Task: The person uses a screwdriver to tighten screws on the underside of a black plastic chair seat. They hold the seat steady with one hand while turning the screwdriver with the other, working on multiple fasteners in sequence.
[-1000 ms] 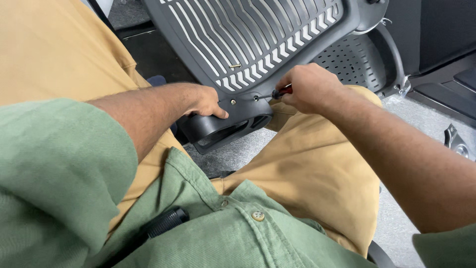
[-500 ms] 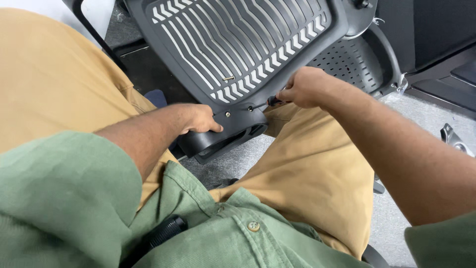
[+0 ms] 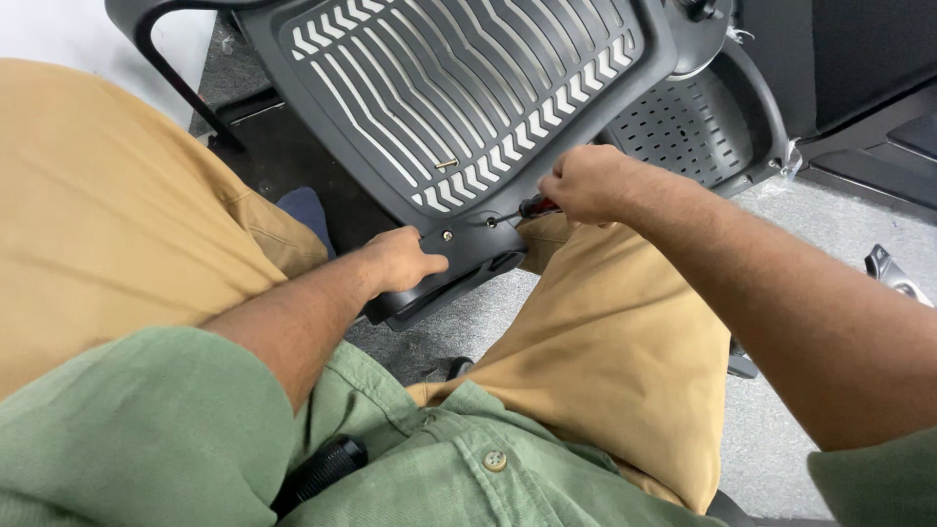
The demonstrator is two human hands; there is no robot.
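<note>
A dark grey slotted plastic chair panel [image 3: 459, 98] lies tilted between my knees. My left hand [image 3: 402, 260] presses on its lower edge, gripping the black bracket [image 3: 444, 285] beneath. My right hand [image 3: 584, 182] is closed around a screwdriver [image 3: 522, 209] with a red and black handle. Its tip meets a screw [image 3: 491, 222] on the panel's lower rim. A second screw [image 3: 447, 235] sits just left of it. One loose screw [image 3: 447, 164] rests in the slats above.
My tan trouser legs [image 3: 625, 351] flank the panel. A perforated black chair part [image 3: 693, 127] lies at the upper right on grey carpet [image 3: 810, 224]. A black tool handle [image 3: 322, 470] pokes from my green shirt. A metal bracket [image 3: 893, 273] lies at the right.
The view has tilted, so the panel and both hands sit lower in frame. Both hands keep the same hold on the panel edge and the screwdriver.
</note>
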